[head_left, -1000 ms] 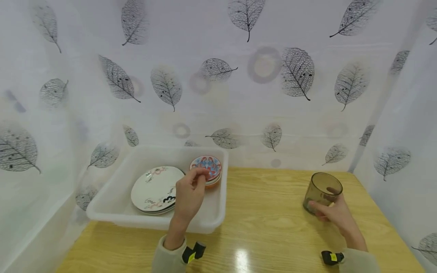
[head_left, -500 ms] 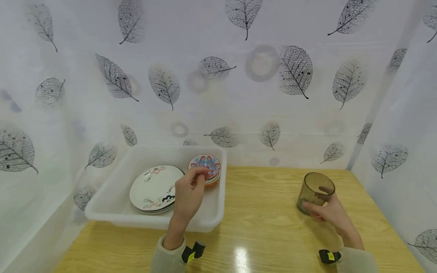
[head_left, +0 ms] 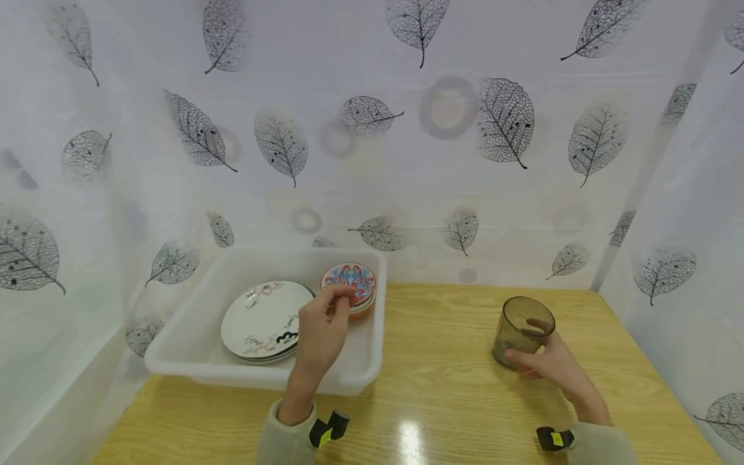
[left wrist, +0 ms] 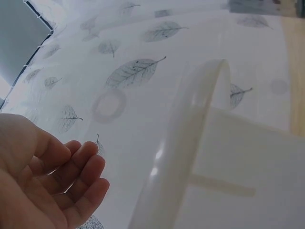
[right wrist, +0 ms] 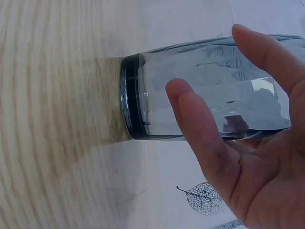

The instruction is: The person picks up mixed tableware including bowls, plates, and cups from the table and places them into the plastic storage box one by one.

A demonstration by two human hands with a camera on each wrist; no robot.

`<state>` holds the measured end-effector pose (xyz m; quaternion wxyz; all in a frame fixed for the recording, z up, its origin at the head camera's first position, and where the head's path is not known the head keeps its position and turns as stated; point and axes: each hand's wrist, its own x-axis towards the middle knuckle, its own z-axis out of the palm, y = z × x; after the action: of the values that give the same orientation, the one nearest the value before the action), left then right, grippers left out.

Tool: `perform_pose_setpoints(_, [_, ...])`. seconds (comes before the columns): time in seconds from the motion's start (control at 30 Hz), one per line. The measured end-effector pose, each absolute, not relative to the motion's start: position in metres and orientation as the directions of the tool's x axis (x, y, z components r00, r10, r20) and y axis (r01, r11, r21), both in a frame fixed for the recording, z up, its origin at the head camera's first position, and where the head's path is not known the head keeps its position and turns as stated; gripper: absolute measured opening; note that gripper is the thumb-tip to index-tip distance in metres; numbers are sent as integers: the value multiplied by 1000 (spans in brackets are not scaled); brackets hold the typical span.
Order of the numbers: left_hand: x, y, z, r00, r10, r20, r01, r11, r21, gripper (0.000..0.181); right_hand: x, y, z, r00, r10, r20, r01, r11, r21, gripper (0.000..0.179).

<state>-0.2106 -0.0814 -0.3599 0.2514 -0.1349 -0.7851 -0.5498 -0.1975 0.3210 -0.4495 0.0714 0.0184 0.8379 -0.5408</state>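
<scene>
My right hand [head_left: 560, 368] grips a smoky, see-through drinking glass [head_left: 513, 332] from its right side, thumb on the near face and fingers on the far face. The glass stands upright; in the right wrist view its thick base [right wrist: 132, 98] is right at the wood surface. My left hand [head_left: 322, 336] holds nothing and hangs loosely curled over the white plastic bin [head_left: 380, 336]. In the head view its fingertips overlap a stack of small patterned dishes [head_left: 349, 276]. Beside that stack lie several larger white plates [head_left: 261, 323], partly hidden by the left hand.
The bin occupies the left of the wooden table [head_left: 442, 368]. A white leaf-print curtain [head_left: 418, 194] closes off the back and both sides, close behind the bin and beyond the glass.
My right hand has moved the glass to the left across the table, closer to the bin. The left hand has stayed in place over the bin.
</scene>
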Motion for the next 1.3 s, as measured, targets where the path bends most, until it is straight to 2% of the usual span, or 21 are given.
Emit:
perform_pose_setpoints(0.63, [-212, -82, -362, -834, -67, 548, 490, 366, 791, 19, -199, 304, -450, -980, -135, -146, 90, 354, -931, 90])
perform_pose_setpoints(0.97, [-212, -81, -361, -827, -53, 560, 508, 357, 784, 19, -199, 299, -445, -968, -193, -159, 75, 382, -921, 89])
perform_pose_setpoints(1.3, [-211, -82, -360, -837, -49, 545, 497, 347, 795, 19, -196, 296, -440, -969, -198, -148, 64, 380, -923, 93])
